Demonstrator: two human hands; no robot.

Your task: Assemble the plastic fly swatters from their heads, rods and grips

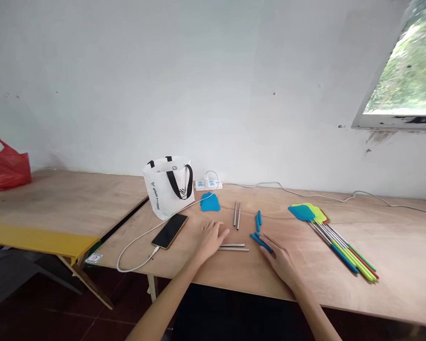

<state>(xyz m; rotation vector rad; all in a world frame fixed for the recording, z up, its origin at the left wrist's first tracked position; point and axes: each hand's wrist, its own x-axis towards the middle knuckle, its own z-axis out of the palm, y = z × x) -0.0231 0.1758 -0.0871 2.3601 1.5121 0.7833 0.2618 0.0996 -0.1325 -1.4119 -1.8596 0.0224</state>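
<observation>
My left hand (pixel 209 240) rests on the wooden table with its fingers spread, beside two thin metal tubes (pixel 236 249) that lie sideways; their left ends are partly hidden by it. My right hand (pixel 279 258) lies with outstretched fingers against two blue handle sleeves (pixel 260 241), partly covering them. Farther back, two more blue sleeves (pixel 258 221) lie close together. Another pair of metal tubes (pixel 236 216) points away from me. Behind my left hand are flat blue fly-swatter heads (pixel 210 202), overlapping. On the right lies a bunch of fly swatters (pixel 337 241) with blue, yellow, green and red parts.
A phone (pixel 169 231) on a white charging cable (pixel 128 250) lies left of my hands. Behind it stands a white bag (pixel 163 189) next to a power strip (pixel 208 184). Another table (pixel 57 199) at far left bears a red plastic bag (pixel 7 166).
</observation>
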